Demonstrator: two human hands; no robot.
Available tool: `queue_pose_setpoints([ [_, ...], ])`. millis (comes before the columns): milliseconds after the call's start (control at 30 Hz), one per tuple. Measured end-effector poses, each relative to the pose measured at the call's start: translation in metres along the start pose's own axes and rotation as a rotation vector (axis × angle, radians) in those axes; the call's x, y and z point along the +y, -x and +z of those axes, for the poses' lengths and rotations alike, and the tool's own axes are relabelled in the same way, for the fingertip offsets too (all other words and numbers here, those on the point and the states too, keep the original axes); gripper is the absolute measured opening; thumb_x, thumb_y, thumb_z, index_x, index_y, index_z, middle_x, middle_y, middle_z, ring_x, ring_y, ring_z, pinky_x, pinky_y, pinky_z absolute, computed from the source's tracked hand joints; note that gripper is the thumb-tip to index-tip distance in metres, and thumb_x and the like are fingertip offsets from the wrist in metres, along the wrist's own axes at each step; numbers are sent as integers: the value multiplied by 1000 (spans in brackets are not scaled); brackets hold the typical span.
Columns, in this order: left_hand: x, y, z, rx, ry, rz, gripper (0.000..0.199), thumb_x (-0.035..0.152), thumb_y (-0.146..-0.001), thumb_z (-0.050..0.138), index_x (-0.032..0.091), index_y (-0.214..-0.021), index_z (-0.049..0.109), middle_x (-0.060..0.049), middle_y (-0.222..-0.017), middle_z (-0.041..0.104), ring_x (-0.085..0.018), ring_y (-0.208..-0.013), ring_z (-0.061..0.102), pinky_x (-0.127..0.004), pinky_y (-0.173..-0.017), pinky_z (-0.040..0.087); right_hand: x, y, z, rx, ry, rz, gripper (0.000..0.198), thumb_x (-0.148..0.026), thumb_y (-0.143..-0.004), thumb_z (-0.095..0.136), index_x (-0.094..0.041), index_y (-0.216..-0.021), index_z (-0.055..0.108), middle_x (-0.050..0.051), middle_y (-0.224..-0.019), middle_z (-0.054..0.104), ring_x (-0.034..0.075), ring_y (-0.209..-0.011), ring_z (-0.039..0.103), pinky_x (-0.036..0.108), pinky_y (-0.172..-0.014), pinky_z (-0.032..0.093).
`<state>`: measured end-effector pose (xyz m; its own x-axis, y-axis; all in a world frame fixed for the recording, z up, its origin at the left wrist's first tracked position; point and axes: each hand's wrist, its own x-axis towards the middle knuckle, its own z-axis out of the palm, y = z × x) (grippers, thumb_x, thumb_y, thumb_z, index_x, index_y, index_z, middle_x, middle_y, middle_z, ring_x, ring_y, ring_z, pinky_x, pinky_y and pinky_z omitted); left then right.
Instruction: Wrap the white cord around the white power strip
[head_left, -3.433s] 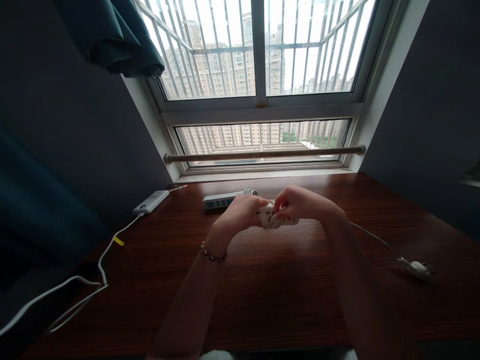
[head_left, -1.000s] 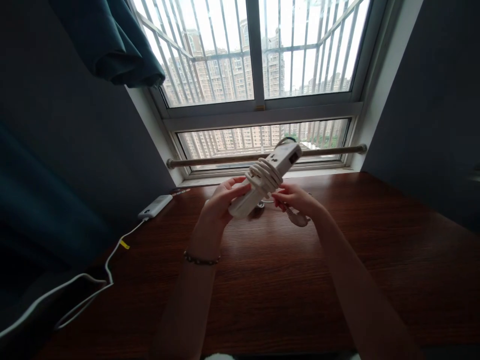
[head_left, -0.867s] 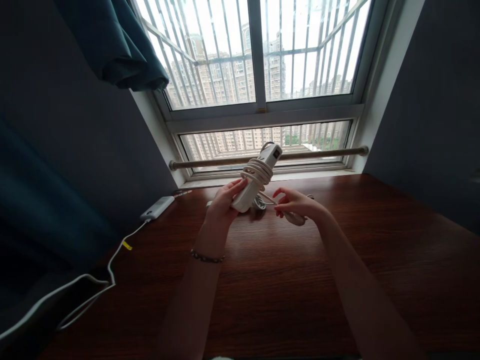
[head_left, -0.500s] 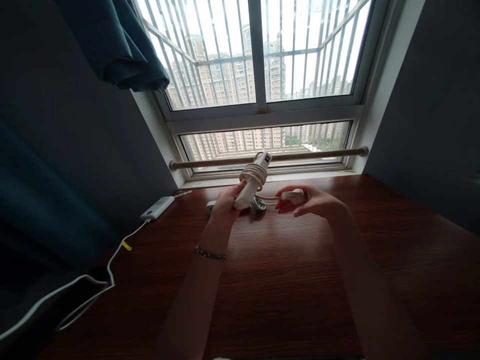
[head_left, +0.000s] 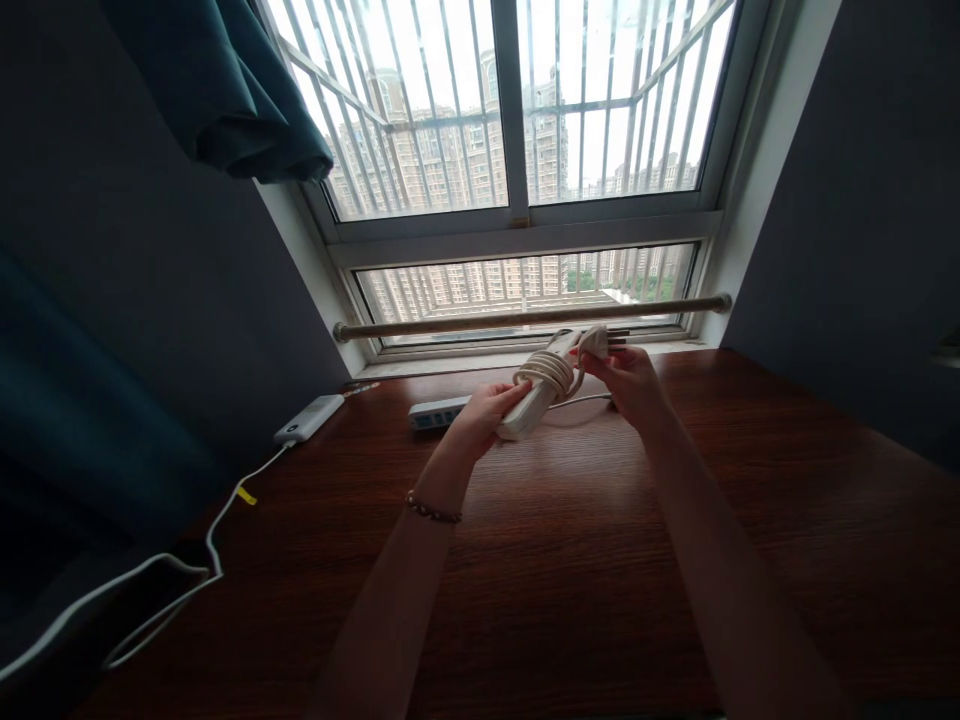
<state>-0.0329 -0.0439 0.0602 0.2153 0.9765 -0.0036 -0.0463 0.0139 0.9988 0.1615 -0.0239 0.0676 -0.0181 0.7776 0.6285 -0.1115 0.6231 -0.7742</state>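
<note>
My left hand (head_left: 487, 418) is closed around the near end of a white power strip (head_left: 525, 415), which is held tilted above the table. Several turns of its cream cord (head_left: 546, 372) are wound about the strip's middle. At the strip's far end, my right hand (head_left: 624, 375) pinches the cord's plug (head_left: 594, 343), its metal prongs pointing right. A second power strip (head_left: 436, 413) with dark sockets lies on the table behind my left hand. Its pale cord (head_left: 581, 400) runs right, partly hidden behind what I hold.
The dark red-brown wooden table (head_left: 540, 560) reaches to the window sill. On its left side lies a white adapter box (head_left: 309, 418) with a white cable (head_left: 217, 520) trailing toward me. A horizontal rail (head_left: 450, 325) crosses in front of the window. A blue curtain (head_left: 247, 120) hangs upper left.
My right hand has brought the plug up and toward the strip's far end. The held strip has shifted right and tilted lower, and more of the second strip shows.
</note>
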Motion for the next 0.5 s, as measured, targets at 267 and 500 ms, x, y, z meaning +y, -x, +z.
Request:
queue_pose_setpoints([
  [267,-6,-5,-1,265,-9,148,55,44,-59,75,11,-96,52,-4,-70,62,-13,-59,57,-21,-53,41,-9,4,28,32,390,-165,23,-36,-70,65,-14,-73,67,3,-67,64,16,-63,58,26,-60,45],
  [500,-2,-6,-1,-270,490,-273,32,35,-86,46,7,-97,58,-11,-75,60,-14,-59,56,-23,-51,42,-42,7,32,185,251,-56,26,-39,-65,69,-16,-70,58,-1,-57,56,11,-50,51,22,-46,42],
])
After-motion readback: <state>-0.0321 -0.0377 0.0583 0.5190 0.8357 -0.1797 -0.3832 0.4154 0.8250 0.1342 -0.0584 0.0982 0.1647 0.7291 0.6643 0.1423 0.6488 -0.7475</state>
